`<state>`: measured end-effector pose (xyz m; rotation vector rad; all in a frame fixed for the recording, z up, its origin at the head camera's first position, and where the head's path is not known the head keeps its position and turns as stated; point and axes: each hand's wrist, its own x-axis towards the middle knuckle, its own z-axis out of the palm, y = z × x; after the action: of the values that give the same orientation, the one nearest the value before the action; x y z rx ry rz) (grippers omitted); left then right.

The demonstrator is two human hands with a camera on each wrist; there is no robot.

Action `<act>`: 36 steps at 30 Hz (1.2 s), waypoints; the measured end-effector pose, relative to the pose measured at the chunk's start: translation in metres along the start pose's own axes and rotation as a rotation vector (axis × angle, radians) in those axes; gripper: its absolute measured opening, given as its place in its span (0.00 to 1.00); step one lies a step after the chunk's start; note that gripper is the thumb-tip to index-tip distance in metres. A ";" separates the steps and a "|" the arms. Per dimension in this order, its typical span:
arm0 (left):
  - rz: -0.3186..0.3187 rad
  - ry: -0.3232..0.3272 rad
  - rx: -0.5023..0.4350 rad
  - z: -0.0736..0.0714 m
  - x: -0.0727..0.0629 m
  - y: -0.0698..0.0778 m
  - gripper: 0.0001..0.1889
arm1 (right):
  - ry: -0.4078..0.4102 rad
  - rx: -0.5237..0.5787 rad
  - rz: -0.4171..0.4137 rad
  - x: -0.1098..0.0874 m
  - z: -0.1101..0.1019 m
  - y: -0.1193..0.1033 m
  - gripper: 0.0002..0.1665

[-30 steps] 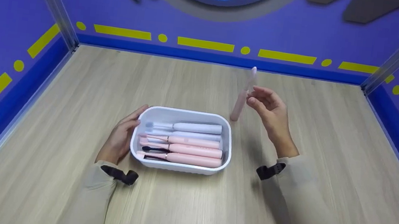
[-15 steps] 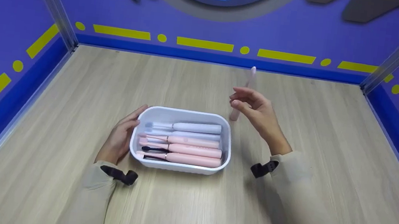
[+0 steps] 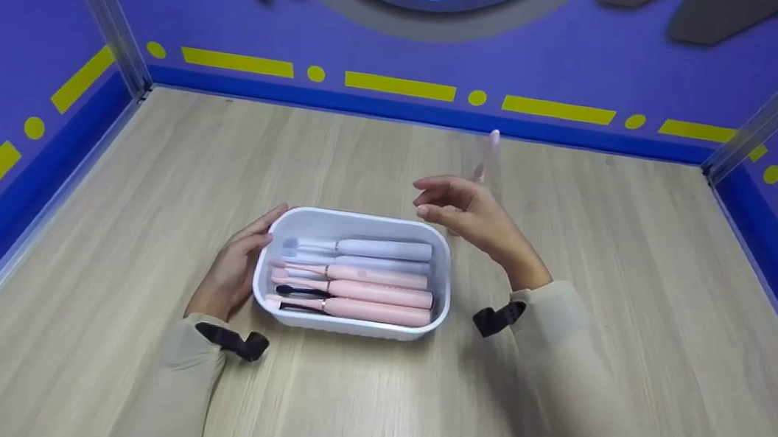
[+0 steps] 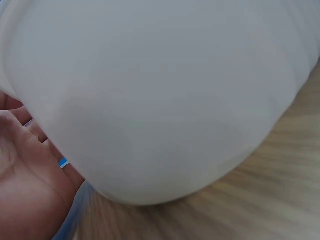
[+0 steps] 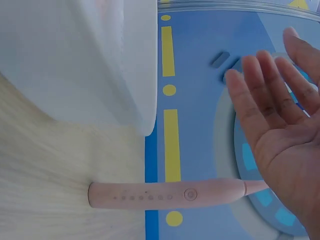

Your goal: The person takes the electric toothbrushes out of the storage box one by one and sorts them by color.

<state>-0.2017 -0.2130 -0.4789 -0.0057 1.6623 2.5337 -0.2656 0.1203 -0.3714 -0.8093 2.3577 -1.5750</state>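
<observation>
A white plastic bin (image 3: pixel 346 327) holds several electric toothbrushes, among them a pink toothbrush (image 3: pixel 377 313) and a white toothbrush (image 3: pixel 385 249), lying side by side with heads to the left. My left hand (image 3: pixel 234 266) rests against the bin's left end, fingertips at its far corner; the left wrist view has the palm beside the wall. Another pink toothbrush (image 5: pixel 165 195) stands upright on the table beyond the bin's right end. My right hand (image 3: pixel 471 214) holds nothing, fingers loosely bent, above the bin's far right corner; it covers much of the standing toothbrush in the head view.
The wood-grain table (image 3: pixel 351 407) is bounded at the back by a blue panel (image 3: pixel 564 62) with yellow marks, and by similar panels at both sides. Metal posts rise at the back corners. Black camera straps sit on both wrists.
My right hand has moved left and slightly nearer, away from the standing pink toothbrush toward the bin's far right corner. The toothbrush, left hand and bin stay in place.
</observation>
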 end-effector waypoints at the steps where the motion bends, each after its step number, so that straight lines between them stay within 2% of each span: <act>1: -0.001 -0.001 -0.003 0.000 0.000 0.000 0.28 | -0.022 -0.010 0.005 0.001 0.001 -0.001 0.23; 7: -0.009 0.005 0.008 -0.001 0.000 0.001 0.28 | -0.132 -0.072 0.001 0.008 0.009 -0.006 0.22; 14: 0.002 -0.010 -0.001 -0.003 0.000 0.001 0.28 | -0.248 -0.059 0.046 0.018 0.019 -0.010 0.21; 26: -0.001 -0.006 0.011 -0.001 0.001 0.001 0.28 | -0.456 -0.309 0.117 0.025 0.038 -0.013 0.23; 30: -0.007 -0.007 0.020 -0.001 0.001 0.001 0.28 | -0.500 -0.344 0.114 0.028 0.046 -0.012 0.23; 36: -0.001 0.000 0.034 -0.001 0.000 0.001 0.28 | -0.523 -0.370 0.148 0.033 0.053 -0.012 0.23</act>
<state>-0.2022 -0.2142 -0.4779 -0.0040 1.7048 2.5037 -0.2658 0.0569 -0.3784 -0.9490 2.2603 -0.7523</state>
